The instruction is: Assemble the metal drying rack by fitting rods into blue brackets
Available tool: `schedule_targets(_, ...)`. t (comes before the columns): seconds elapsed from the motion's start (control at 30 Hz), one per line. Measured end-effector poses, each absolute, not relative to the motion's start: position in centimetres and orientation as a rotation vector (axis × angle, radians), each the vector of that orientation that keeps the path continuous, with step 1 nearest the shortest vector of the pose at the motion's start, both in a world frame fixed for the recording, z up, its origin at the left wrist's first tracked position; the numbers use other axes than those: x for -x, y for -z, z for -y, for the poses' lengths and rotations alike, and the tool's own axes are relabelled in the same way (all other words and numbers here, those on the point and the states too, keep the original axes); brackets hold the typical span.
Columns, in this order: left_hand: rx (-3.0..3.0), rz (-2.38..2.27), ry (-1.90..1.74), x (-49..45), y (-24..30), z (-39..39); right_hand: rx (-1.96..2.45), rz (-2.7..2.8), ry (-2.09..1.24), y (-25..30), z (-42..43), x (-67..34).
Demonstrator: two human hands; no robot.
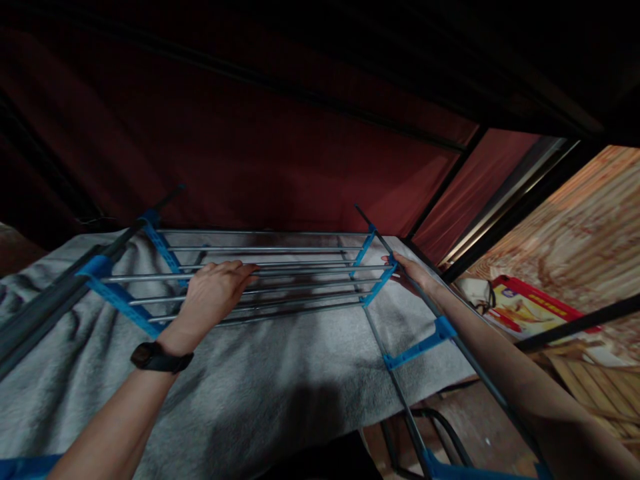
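A rack of grey metal tubes [305,289] and blue plastic brackets lies on its side on a grey blanket. My left hand [216,290], with a dark band on the wrist, is closed over one of the long tubes near the rack's left half. At the other end, my right hand [411,272] has its fingers around the blue bracket [381,283] where the tube meets the side pole; part of the grip is hidden behind the pole [430,303]. Nearer to me on that side, another blue bracket [420,343] joins two poles. A left-hand blue bracket [123,303] holds the tube ends.
The grey blanket [280,393] covers the surface beneath the rack. Dark red fabric [280,147] hangs behind it, with a black frame. To the right, a red and yellow package [535,307] lies beyond a black bar. Below the blanket's edge is a curved black tube [443,427].
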State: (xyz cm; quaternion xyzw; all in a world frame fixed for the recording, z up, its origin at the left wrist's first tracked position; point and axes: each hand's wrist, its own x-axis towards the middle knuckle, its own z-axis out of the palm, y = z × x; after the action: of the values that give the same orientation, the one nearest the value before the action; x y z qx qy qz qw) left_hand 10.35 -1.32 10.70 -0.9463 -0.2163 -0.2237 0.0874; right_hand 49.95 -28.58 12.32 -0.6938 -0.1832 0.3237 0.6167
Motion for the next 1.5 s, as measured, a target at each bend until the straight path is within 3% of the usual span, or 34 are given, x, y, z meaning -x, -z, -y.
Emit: schedule_targets(1.5,2.842,0.63,0.683,-10.44,-10.71,1.07,1.618,0.462,-0.727,-12.27,28.58,-49.83)
